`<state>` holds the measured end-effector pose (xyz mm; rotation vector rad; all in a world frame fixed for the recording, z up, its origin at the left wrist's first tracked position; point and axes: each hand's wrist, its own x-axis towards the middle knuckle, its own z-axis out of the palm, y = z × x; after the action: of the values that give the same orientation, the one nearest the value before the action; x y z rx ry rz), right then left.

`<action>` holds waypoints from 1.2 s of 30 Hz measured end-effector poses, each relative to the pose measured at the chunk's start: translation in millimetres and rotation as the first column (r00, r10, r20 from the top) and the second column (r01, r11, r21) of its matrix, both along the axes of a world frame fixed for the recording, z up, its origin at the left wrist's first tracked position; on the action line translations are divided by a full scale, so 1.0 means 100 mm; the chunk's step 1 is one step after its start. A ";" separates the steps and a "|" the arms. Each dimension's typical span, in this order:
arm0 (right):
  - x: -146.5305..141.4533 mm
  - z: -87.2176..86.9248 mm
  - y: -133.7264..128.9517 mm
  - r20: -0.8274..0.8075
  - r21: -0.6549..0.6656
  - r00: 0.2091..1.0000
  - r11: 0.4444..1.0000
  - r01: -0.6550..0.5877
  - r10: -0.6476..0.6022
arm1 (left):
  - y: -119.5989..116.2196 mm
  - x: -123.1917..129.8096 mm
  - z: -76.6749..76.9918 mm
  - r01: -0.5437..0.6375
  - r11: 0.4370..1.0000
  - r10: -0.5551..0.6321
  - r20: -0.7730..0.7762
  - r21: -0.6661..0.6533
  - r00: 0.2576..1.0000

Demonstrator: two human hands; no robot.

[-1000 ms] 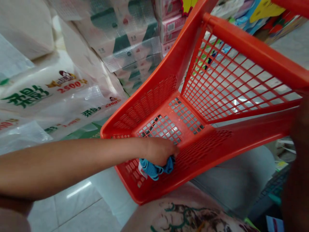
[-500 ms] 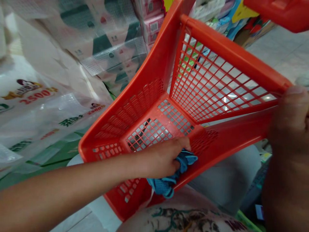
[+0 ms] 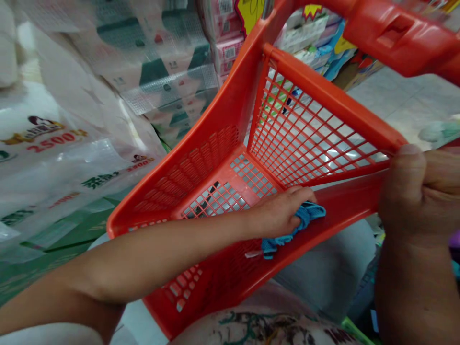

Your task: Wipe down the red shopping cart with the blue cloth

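The left hand [image 3: 282, 213] was closed around a bunched blue cloth [image 3: 305, 214], with the fingers curled over it and pressing it against the inside of the long lower wall of an orange-red plastic basket [image 3: 201, 167]. The folds of the cloth hid how tightly the fingers gripped, though a corner of it stuck out below the palm. Just left of that hand lay the basket's mesh floor [image 3: 215, 203].

The right hand [image 3: 413, 191], well to the right of the left hand, had closed on the basket's rim, with its thumb [image 3: 408, 167] on top. The basket hung tilted between the two hands, its thick handle [image 3: 395, 38] rising above the right hand.

Beyond the left hand, past the basket wall, stood plastic-wrapped bales of tissue [image 3: 53, 143] marked "2500", with pink-labelled packs [image 3: 223, 28] stacked behind them. Below both hands was the person's lap in a printed garment [image 3: 266, 326]. Above the right hand, a tile floor [image 3: 402, 100] showed.
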<state>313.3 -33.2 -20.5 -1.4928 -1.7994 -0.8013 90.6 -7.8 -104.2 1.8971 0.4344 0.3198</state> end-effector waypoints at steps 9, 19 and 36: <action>-0.09 0.03 -0.02 -0.001 -0.002 1.000 1.000 -0.012 0.012 | 0.02 0.18 0.00 -0.025 1.000 0.022 0.142 0.019 0.990; -0.11 0.03 -0.05 -0.046 -0.047 0.999 0.999 -0.011 0.009 | 0.03 0.41 -0.15 -0.157 0.987 0.162 0.150 -0.046 0.975; -0.23 0.07 -0.06 -0.038 0.020 0.996 0.997 -0.079 0.080 | 0.09 0.52 -0.44 -0.144 0.985 0.135 0.098 0.092 0.986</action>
<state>289.9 -39.4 -13.8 -1.4064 -1.8067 -0.7425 142.8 0.8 -148.3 1.9430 0.4987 0.5277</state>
